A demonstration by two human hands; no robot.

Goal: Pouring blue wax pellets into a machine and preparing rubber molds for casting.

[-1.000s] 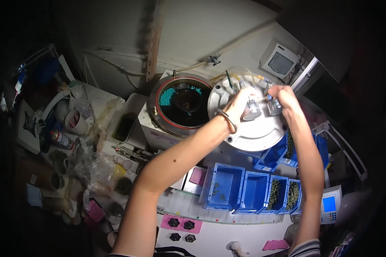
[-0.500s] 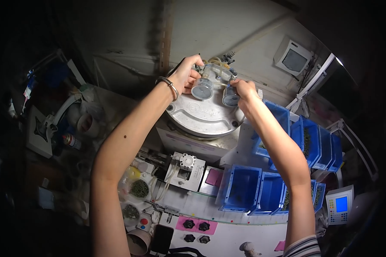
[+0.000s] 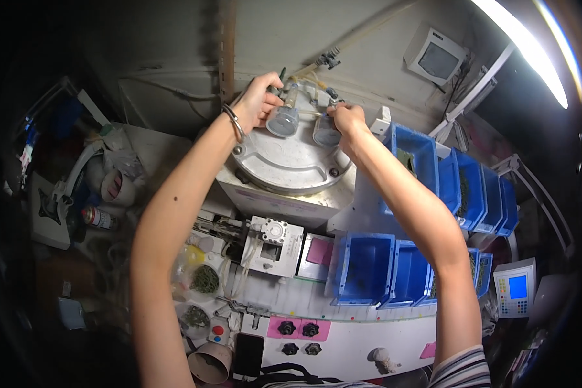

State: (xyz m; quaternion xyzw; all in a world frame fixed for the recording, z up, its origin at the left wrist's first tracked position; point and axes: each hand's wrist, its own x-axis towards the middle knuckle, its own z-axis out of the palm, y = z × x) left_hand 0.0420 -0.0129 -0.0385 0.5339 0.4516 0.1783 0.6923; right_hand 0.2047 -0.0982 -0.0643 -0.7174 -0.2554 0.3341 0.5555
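A round metal lid (image 3: pixel 288 161) sits on top of the machine (image 3: pixel 281 205), covering its pot. It carries two round gauges, a clear one (image 3: pixel 282 123) on the left and another (image 3: pixel 326 136) on the right, with tubes and fittings (image 3: pixel 313 87) behind them. My left hand (image 3: pixel 258 100) is at the lid's left, fingers curled beside the left gauge; what they grip is hidden. My right hand (image 3: pixel 348 119) is closed on the right gauge's fitting, partly hiding that gauge.
Blue bins (image 3: pixel 365 268) stand at the right, some holding greenery, beside a keypad device (image 3: pixel 516 288). A small press (image 3: pixel 271 246), black knobs (image 3: pixel 287 328) and a phone (image 3: pixel 248 354) are in front. Cluttered items (image 3: pixel 100 216) fill the left; a lamp (image 3: pixel 524 45) hangs upper right.
Both hands have moved the lid left from beside the open pot onto it, hiding the rim and dark interior. The camera view has shifted, bringing the lit lamp into view.
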